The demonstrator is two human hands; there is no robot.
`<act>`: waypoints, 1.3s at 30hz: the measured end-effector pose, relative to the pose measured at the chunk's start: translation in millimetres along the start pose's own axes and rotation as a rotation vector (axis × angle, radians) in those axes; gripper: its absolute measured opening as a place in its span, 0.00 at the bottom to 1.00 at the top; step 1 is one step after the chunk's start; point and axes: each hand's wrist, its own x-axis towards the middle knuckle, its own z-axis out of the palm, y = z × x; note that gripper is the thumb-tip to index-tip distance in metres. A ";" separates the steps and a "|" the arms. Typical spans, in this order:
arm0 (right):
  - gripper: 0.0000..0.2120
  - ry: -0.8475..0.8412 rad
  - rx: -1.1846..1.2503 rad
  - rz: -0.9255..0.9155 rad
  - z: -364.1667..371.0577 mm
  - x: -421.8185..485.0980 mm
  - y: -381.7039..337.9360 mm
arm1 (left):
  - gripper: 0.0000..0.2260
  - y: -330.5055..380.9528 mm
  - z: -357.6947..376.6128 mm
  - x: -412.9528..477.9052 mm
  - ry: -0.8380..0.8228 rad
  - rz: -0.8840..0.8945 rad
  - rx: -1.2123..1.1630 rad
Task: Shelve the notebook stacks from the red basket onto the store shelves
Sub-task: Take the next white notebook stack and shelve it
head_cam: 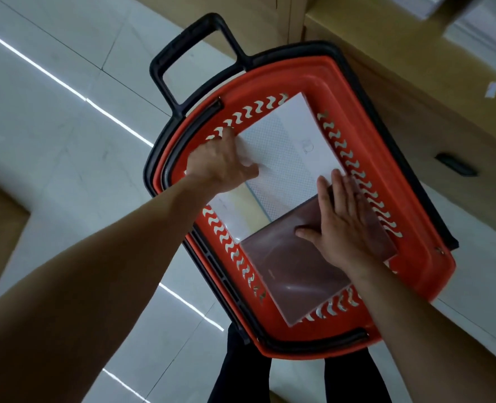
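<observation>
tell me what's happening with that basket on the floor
A person is bent over a red plastic basket with black rim and handle standing on the pale tiled floor. The left hand reaches onto the white wrapped notebook stack at the far end. The right hand lies flat, fingers spread, on the maroon wrapped notebook stack nearer the person. Both stacks are still inside the basket; nothing is lifted yet.

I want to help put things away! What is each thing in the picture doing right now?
Red basket: on the floor, holding notebooks.
Black handle: pulled out, nobody holding it.
White notebooks: lying flat in the basket.
Brown notebooks: lying flat, partly over the white ones.
Left hand: fingers at the white notebooks' edge.
Right hand: open, flat on the brown notebooks.
</observation>
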 end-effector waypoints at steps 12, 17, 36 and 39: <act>0.57 -0.085 -0.034 -0.007 -1.3 4.8 5.0 | 0.37 -18.7 -33.1 19.7 -0.397 0.190 -0.290; 0.58 -0.121 -0.048 -0.005 -4.3 4.5 3.3 | 0.36 -23.4 -27.4 9.3 -0.345 0.203 -0.309; 0.42 -0.350 0.596 -0.101 -67.2 15.0 -212.9 | 0.25 -149.1 -22.5 -192.0 0.392 -0.323 -1.119; 0.42 -0.206 0.712 -0.035 -44.3 14.6 -222.6 | 0.23 -153.1 5.6 -184.9 0.402 -0.376 -1.185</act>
